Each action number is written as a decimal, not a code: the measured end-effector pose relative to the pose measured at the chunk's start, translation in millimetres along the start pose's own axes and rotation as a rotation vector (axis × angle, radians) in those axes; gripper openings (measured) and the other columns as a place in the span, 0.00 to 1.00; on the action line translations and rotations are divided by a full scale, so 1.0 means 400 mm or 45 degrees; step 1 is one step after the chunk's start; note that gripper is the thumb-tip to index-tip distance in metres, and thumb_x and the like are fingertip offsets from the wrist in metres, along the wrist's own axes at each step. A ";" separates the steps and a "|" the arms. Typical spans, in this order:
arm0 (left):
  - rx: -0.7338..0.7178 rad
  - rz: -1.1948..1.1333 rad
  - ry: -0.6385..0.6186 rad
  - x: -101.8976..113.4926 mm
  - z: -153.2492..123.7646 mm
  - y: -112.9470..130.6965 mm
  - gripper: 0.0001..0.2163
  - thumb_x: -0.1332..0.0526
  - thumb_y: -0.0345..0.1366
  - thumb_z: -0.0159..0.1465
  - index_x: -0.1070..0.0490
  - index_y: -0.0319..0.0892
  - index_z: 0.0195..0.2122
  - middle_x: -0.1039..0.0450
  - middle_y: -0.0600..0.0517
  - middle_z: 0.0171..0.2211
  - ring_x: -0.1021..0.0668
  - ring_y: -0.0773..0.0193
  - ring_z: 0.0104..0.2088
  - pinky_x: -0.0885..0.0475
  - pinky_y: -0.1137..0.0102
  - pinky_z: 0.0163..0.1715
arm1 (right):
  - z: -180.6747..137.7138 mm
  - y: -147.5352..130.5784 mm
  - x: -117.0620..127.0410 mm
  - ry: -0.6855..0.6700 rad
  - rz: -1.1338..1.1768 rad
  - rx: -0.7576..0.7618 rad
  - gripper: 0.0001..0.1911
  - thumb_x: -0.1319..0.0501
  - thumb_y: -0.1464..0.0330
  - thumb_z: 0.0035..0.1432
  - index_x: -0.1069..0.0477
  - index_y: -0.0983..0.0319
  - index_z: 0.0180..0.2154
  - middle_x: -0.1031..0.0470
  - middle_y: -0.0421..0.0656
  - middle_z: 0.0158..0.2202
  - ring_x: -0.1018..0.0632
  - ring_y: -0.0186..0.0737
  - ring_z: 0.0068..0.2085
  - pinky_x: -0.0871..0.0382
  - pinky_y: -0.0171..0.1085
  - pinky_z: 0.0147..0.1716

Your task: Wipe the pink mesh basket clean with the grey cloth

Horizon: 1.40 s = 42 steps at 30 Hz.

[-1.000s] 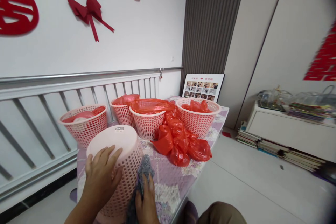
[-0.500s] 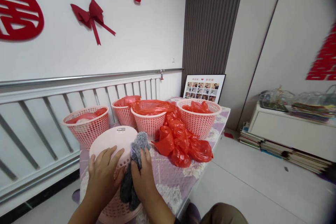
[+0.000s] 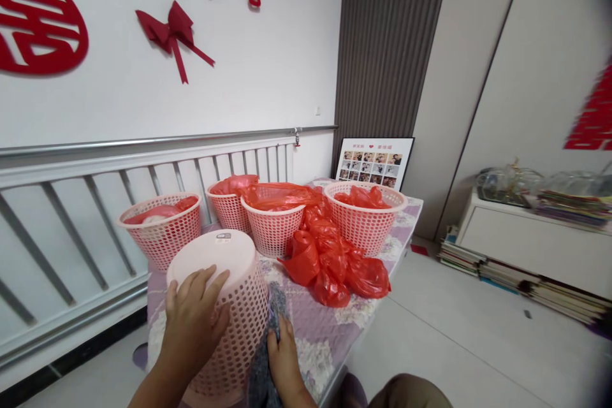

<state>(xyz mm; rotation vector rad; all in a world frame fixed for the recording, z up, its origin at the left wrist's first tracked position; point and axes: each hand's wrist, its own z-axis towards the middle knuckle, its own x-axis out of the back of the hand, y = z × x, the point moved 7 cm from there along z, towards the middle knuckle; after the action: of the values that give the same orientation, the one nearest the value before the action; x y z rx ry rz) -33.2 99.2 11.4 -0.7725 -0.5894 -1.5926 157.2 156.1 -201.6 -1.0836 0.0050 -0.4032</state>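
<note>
An upside-down pink plastic basket point(image 3: 229, 306) stands at the near end of the table. My left hand point(image 3: 194, 319) lies flat on its upturned base and side, fingers spread. My right hand point(image 3: 283, 357) presses a grey cloth point(image 3: 268, 344) against the basket's lower right side, fingers closed on the cloth.
Several upright pink baskets point(image 3: 366, 220) lined with red plastic bags stand farther along the table point(image 3: 329, 331), which has a floral purple cover. Loose red bags point(image 3: 335, 261) lie beside them. A white railing runs on the left. A photo frame point(image 3: 373, 162), cabinet and stacked books sit at right.
My right hand has slid the grey cloth down from near the basket's top to its lower right side. The left hand has stayed on the basket.
</note>
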 end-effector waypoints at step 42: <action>-0.055 0.069 0.122 0.013 -0.003 0.017 0.23 0.42 0.34 0.61 0.34 0.50 0.58 0.26 0.45 0.56 0.27 0.46 0.55 0.44 0.40 0.58 | 0.288 -0.365 -0.006 -0.161 0.223 0.142 0.23 0.42 0.68 0.57 0.26 0.59 0.54 0.27 0.47 0.57 0.29 0.46 0.60 0.40 0.47 0.64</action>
<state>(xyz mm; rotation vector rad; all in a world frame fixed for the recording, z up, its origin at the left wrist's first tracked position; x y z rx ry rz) -27.0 93.8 14.5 -0.7340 -0.4626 -1.5870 131.7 196.8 -21.8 -0.9882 -0.0338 -0.1750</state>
